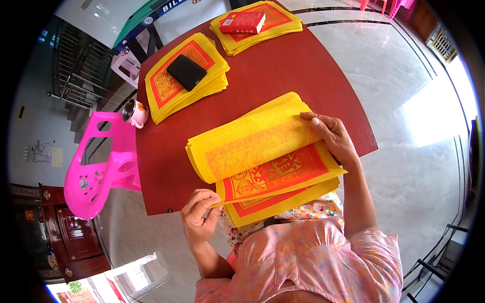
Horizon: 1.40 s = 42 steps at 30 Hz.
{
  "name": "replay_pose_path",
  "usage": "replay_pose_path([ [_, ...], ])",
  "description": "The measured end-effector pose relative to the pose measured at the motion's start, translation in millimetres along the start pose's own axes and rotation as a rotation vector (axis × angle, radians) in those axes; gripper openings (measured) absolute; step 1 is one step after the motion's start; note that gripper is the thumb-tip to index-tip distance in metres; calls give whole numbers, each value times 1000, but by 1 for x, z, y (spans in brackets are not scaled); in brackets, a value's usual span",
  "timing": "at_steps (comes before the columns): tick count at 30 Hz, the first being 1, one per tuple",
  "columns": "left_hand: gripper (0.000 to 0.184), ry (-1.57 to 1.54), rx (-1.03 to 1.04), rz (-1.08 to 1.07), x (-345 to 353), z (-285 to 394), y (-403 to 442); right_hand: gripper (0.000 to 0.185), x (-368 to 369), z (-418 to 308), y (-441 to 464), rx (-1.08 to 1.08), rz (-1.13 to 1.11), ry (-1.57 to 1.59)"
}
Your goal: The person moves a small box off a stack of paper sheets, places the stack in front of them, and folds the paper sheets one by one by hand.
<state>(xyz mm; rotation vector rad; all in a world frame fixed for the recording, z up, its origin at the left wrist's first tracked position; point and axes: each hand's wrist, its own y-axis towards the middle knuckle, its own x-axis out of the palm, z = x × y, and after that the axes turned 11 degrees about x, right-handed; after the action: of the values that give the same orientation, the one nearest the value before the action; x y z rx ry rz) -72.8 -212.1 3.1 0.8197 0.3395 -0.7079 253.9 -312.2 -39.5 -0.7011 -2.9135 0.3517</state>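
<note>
A stack of yellow paper sheets printed in red and gold [273, 177] lies at the table's near edge, partly over my lap. Its upper sheets are folded back, showing their plain yellow underside [247, 141]. My right hand [333, 136] grips the right end of the folded-back sheets, thumb on top. At the lower left corner, my left hand [200, 209] pinches the edge of a printed sheet between thumb and fingers. More printed sheets fan out beneath it. How many sheets each hand holds is hidden.
On the red-brown table [262, 76], a black phone [187, 71] rests on one paper stack [161, 93] and a red book [242, 22] on another [283, 30]. A pink mug [136, 115] stands at the left edge, beside a pink plastic chair [96, 166].
</note>
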Motion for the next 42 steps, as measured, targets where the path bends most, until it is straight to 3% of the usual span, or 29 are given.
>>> replay_pose_path([
  [2, 12, -11, -15, 33, 0, 0, 1, 39, -2, -2, -1, -3, -12, 34],
  [4, 10, 25, -76, 90, 0, 3, 3, 59, -6, -4, -1, 39, -25, -35],
  [7, 9, 51, -151, 171, 3, 2, 3, 70, -3, -3, -1, 90, 1, 74],
  [17, 13, 78, -212, 313, 11, -13, 12, 85, -9, 7, -2, 96, 43, 69],
  [22, 10, 117, -236, 394, 18, -15, 23, 46, -3, -2, -5, 17, -62, -11],
  [25, 6, 86, -239, 510, 24, -12, 27, 38, 1, -2, -3, 28, -94, 148],
  [30, 8, 10, -171, 607, 26, -1, 21, 33, -1, -1, -1, 87, -53, 96],
  [32, 4, 189, -67, 283, 25, 6, 18, 34, 0, 1, 1, 103, -40, 67],
  [34, 12, 107, -196, 152, 30, 15, 14, 49, 5, 1, 3, -18, 14, 91],
  [36, 30, 286, 57, -247, 37, 17, 16, 56, 8, 5, 5, -58, 78, 58],
  [37, 30, 285, 54, -249, 40, 20, 15, 65, 10, 7, 6, -100, 142, 23],
  [39, 49, 225, 34, -466, 45, 25, 14, 68, 11, 6, 5, -94, 145, 26],
  [42, 60, 261, 28, -530, 48, 29, 14, 70, 10, 2, 4, -62, 125, 26],
])
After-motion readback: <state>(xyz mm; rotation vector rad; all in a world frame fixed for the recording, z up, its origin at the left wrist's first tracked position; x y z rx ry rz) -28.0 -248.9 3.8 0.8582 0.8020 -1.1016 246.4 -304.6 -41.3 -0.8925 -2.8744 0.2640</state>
